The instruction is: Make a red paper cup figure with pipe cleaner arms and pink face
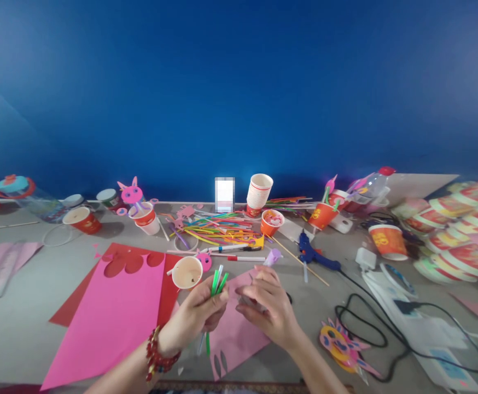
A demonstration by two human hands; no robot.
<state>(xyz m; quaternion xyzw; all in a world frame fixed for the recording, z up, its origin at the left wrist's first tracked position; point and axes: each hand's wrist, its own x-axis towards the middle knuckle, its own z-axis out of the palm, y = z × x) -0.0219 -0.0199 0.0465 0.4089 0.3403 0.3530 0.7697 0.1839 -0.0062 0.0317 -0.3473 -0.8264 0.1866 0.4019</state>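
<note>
My left hand [207,306], with a red bead bracelet [159,355] on its wrist, is closed around a small bunch of straws. Green straws [218,280] and a pale one stick out above the fist, and their lower ends show beneath it. My right hand [268,303] is a short way to the right, its fingers bent and apart, slightly blurred. I see nothing held clearly in it. Under both hands lies a light pink sheet [239,350] with petal-shaped holes cut in it. A white paper cup [187,273] stands just beyond my left hand.
Bright pink paper [116,306] lies over red paper at the left. Loose coloured sticks [218,227] spread across the back. At the right are a blue glue gun [315,251], its black cord, a power strip [421,339], a paper cutout animal [341,345] and stacked cups [464,235].
</note>
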